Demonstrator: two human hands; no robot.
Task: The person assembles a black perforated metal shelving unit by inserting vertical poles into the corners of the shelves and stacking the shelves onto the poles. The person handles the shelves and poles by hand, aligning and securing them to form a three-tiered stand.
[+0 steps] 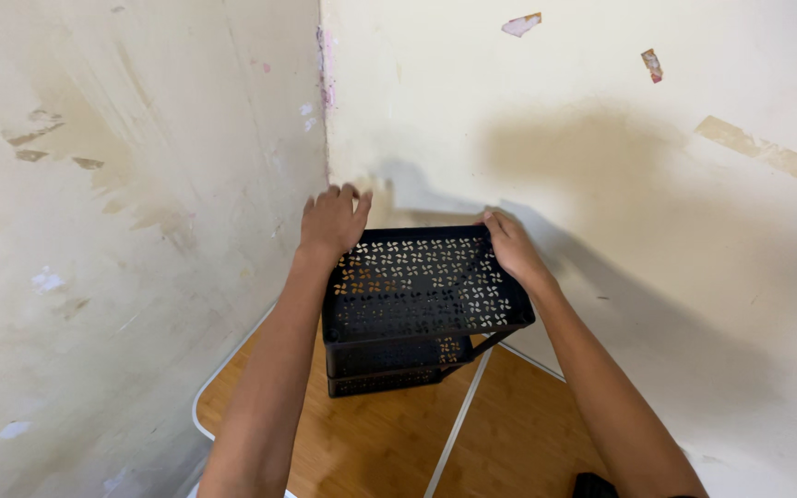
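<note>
A black perforated metal tiered rack (422,295) stands on a wooden table (371,443), pushed into the corner of two cream walls. My left hand (332,221) grips the far left corner of its top tray. My right hand (512,249) holds the far right edge of the same tray, fingers curled over the rim. Two lower trays (397,367) show beneath the top one.
The table has a white rim (203,406) and a pale seam (458,429) down its middle. Stained, peeling walls close in on the left (122,231) and behind (620,166). A small dark object (592,485) sits at the bottom edge.
</note>
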